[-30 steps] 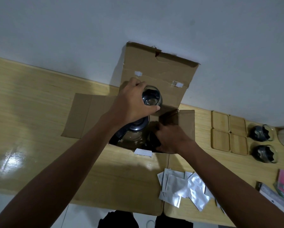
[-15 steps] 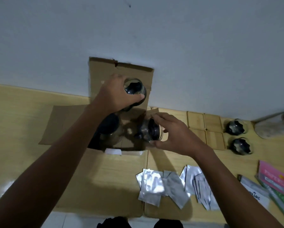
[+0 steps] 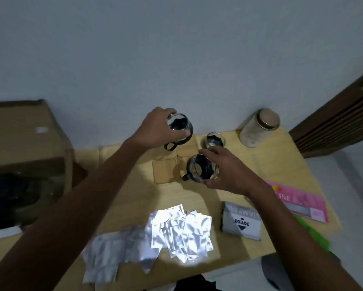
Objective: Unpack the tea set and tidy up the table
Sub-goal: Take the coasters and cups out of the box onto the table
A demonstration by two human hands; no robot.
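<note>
Cardboard box (image 3: 23, 135): far left on table (image 3: 197, 198), flaps open, dark contents inside.
Foil sachets (image 3: 176, 234): loose pile, near table edge, centre.
Left hand (image 3: 157, 131): grip closed around rim of glass cup (image 3: 179, 131) with black handle, held above wooden coasters (image 3: 166, 171).
Right hand (image 3: 229, 169): grip closed on second glass cup (image 3: 201, 169), low over coasters; contact unclear.
Third cup (image 3: 213, 139): standing just behind.
Grey packet (image 3: 241, 223): marked JOYKO, beside sachets.
Jar (image 3: 259, 127): by wall.
Pink leaflet (image 3: 298, 202): far right.

pale grey wall (image 3: 176, 49), wooden table (image 3: 285, 164), louvred door (image 3: 334, 120)
</note>
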